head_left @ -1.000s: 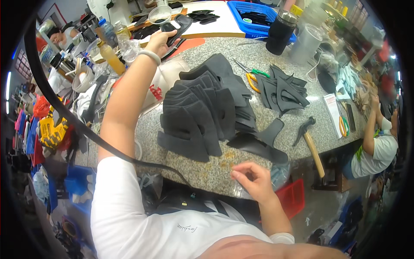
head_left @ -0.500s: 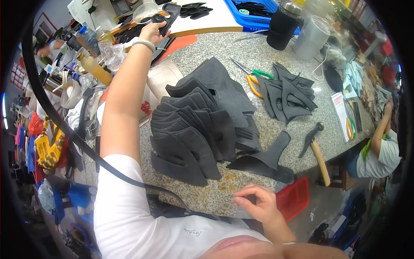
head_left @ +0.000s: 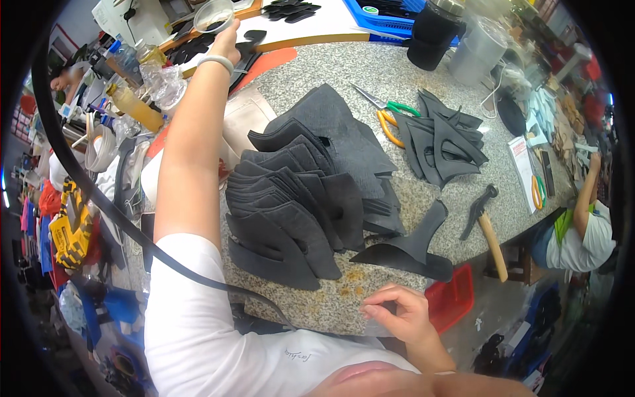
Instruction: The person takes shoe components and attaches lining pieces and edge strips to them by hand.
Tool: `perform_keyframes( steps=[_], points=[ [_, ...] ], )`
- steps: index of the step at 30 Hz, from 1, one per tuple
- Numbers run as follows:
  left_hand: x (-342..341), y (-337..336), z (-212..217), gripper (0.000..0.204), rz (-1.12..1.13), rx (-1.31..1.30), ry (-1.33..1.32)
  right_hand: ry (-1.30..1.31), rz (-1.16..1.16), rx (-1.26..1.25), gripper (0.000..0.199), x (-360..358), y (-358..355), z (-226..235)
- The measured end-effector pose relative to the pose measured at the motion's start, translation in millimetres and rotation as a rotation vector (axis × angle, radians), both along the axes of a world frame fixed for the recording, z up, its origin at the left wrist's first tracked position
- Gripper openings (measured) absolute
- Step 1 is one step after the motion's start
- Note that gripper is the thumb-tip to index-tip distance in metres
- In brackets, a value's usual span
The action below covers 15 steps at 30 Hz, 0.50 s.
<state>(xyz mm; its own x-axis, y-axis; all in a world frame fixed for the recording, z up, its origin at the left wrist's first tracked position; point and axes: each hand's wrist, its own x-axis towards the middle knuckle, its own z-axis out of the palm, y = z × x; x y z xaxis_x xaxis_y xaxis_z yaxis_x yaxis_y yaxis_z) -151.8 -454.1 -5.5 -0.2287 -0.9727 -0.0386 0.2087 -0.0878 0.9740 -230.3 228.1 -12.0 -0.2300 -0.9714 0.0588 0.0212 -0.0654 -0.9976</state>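
Observation:
My left hand (head_left: 227, 44) is stretched to the far left end of the table, beside the rim of a clear plastic bowl (head_left: 213, 16). Its fingers are mostly hidden, so its grip does not show. A curved black cut piece (head_left: 251, 38) lies just right of it. Close to the front edge my right hand (head_left: 401, 312) is closed, thumb against the curled fingers; anything in it is too small to make out. Between my arms stand fanned stacks of black cut pieces (head_left: 284, 192). One separate black curved piece (head_left: 413, 241) lies right of them.
Scissors (head_left: 390, 114) with orange and green handles lie beside another pile of black pieces (head_left: 443, 142). A wooden-handled hammer (head_left: 489, 238) rests at the right edge. Farther back are a black cup (head_left: 430, 36) and a blue basket (head_left: 383, 23). Another person (head_left: 579, 231) sits at the right.
My left hand has left the black piece it was on and moved up and left to the bowl's rim; that piece now lies beside it. My right hand has barely moved.

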Motion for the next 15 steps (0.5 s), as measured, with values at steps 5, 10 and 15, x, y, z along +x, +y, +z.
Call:
perform_keyframes(
  steps=[5, 10, 15],
  points=[
    [5.0, 59.6, 17.4, 0.076, 0.088, -0.31, -0.444, 0.071, -0.027, 0.023, 0.012, 0.9, 0.3, 0.8],
    [25.2, 138.0, 72.8, 0.046, -0.093, -0.666, -0.41, 0.008, -0.081, -0.012, 0.009, 7.6, -0.2, -1.3],
    [31.5, 342.0, 126.8, 0.026, -0.367, -1.499, -0.624, 0.424, -0.176, -0.4, 0.019, 10.9, 7.8, 30.3]
  ],
)
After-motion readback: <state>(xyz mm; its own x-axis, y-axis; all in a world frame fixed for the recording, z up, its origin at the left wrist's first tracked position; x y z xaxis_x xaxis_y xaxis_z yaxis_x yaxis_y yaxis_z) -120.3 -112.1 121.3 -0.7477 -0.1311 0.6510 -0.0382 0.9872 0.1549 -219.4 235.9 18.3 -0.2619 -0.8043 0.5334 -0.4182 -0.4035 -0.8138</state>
